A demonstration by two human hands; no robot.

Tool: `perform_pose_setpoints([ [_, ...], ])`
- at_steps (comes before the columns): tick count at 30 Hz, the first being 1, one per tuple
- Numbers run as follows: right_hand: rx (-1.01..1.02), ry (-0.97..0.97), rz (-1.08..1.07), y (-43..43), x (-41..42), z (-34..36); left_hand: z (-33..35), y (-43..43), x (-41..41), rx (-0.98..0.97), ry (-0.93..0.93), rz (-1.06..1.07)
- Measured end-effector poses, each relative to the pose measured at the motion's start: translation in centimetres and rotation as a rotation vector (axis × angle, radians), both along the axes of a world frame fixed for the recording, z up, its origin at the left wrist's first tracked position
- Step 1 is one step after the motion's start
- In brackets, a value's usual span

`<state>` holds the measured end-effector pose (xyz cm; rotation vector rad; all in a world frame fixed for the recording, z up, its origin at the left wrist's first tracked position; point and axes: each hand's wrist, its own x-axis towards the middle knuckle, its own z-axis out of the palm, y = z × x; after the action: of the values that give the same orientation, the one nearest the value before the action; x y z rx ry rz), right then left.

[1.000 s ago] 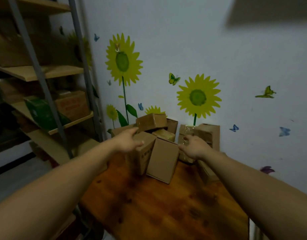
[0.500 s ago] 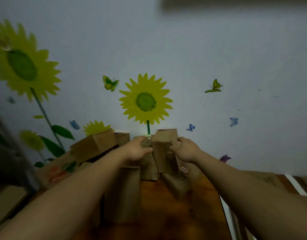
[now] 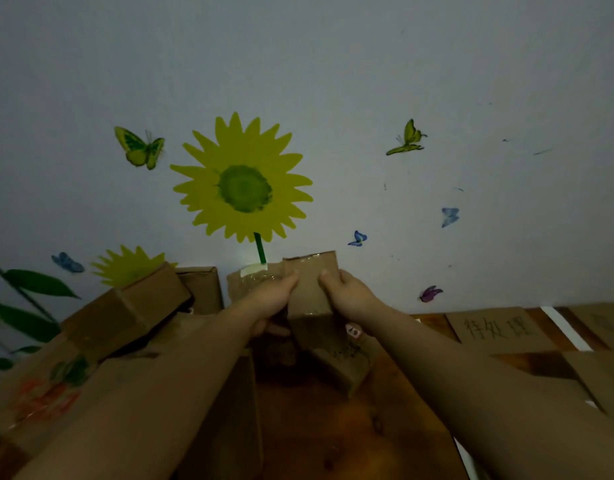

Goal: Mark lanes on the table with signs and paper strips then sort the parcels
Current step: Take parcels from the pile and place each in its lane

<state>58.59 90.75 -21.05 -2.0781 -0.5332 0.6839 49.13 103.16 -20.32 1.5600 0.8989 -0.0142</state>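
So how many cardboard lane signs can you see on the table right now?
1 that reads clearly: the handwritten cardboard sign flat at the table's right, by the wall. Beyond the white paper strip, another cardboard piece may be a second; it is too dim to tell.

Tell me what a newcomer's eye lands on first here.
The big yellow sunflower decal on the wall, centre frame, with butterfly stickers around it. Just below it, the left hand and right hand grip a small cardboard parcel between them, above a heap of boxes. At far right lies a cardboard sign with handwritten characters.
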Motion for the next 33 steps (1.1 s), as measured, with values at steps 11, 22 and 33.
perform_pose_setpoints([
  [11, 0.225, -0.092, -0.106, -6.5, -9.3, 4.7, 3.5, -4.1, -9.5, -0.020, -0.220, -0.012],
  [22, 0.539, -0.188, -0.094, -11.7, -21.9, 6.4, 5.6, -7.8, -20.2, 0.103, -0.533, -0.021],
  [33, 0.234, -0.282, -0.033, -15.9, -25.8, 11.0, 8.9, -11.5, -23.9, 0.108, -0.582, -0.051],
])
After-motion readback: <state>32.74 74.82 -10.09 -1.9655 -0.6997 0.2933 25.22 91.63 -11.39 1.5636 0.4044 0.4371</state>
